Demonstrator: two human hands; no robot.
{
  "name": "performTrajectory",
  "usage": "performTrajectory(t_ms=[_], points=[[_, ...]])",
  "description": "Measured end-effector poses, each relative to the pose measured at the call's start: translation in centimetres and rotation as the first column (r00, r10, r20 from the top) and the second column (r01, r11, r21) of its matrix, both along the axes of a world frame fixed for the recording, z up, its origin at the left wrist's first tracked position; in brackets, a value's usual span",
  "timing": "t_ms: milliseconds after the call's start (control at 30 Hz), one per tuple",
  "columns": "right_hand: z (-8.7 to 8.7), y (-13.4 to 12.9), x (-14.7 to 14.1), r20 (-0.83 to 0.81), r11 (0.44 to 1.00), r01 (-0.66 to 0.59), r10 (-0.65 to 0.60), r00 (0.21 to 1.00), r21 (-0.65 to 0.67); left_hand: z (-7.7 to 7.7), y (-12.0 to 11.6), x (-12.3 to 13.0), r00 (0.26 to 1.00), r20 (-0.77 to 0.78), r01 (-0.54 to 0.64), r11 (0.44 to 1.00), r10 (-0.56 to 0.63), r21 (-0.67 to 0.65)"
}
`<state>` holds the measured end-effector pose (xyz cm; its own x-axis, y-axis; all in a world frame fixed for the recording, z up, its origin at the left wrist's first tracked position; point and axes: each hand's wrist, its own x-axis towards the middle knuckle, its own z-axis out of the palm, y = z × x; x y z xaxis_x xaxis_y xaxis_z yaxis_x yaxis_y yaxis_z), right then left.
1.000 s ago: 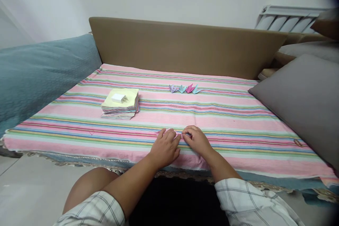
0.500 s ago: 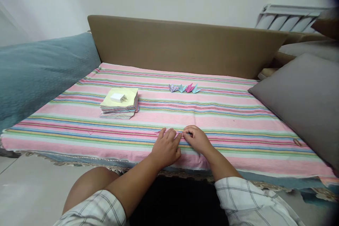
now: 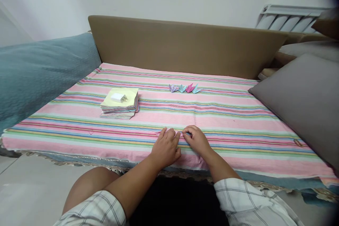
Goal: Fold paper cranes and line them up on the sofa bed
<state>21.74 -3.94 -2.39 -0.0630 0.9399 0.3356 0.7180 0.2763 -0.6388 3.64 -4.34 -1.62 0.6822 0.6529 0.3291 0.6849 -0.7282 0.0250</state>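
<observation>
My left hand [image 3: 166, 147] lies palm down on the striped cloth, fingers spread and pressing on a small piece of folded pink paper [image 3: 159, 133]. Most of that paper is hidden under the fingers, and its colour blends with the stripes. Just to the right, my right hand [image 3: 196, 141] has thumb and index finger pinched together at the paper's right end. Beyond the hands, several small folded paper cranes [image 3: 190, 88] in lilac, light blue and magenta stand in a row.
A stack of square paper [image 3: 120, 107] stands at the left with a white plug adapter [image 3: 118, 97] on top. The striped cloth [image 3: 225, 122] covers the seat. Grey cushion [image 3: 304, 102] at the right, brown backrest [image 3: 180, 47] behind, blue armrest [image 3: 47, 67] left. A small brownish loop [image 3: 298, 143] lies near the cushion.
My right hand has shifted very slightly left at the paper's end. My left hand keeps its place, and the other things have not moved.
</observation>
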Motion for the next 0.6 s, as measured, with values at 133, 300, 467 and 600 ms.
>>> performTrajectory(t_ms=[133, 300, 467, 600], points=[[-0.26, -0.06, -0.01, 0.039, 0.998, -0.019, 0.017, 0.999, 0.055, 0.02, 0.01, -0.02, 1.000, 0.015, 0.008, 1.000, -0.008, -0.011], [-0.30, -0.32, -0.16, 0.085, 0.993, -0.046, 0.038, 0.996, 0.106, 0.11, 0.04, 0.03, 1.000, 0.011, 0.007, 1.000, -0.007, -0.016], [-0.36, -0.59, -0.10, 0.152, 0.984, -0.063, 0.037, 0.988, 0.165, 0.21, 0.02, 0.08, 1.000, -0.003, 0.000, 1.000, 0.000, -0.028], [-0.39, -0.60, 0.13, 0.199, 0.985, -0.025, -0.010, 0.980, 0.171, 0.23, 0.00, 0.10, 1.000, 0.001, -0.006, 1.000, 0.006, -0.023]])
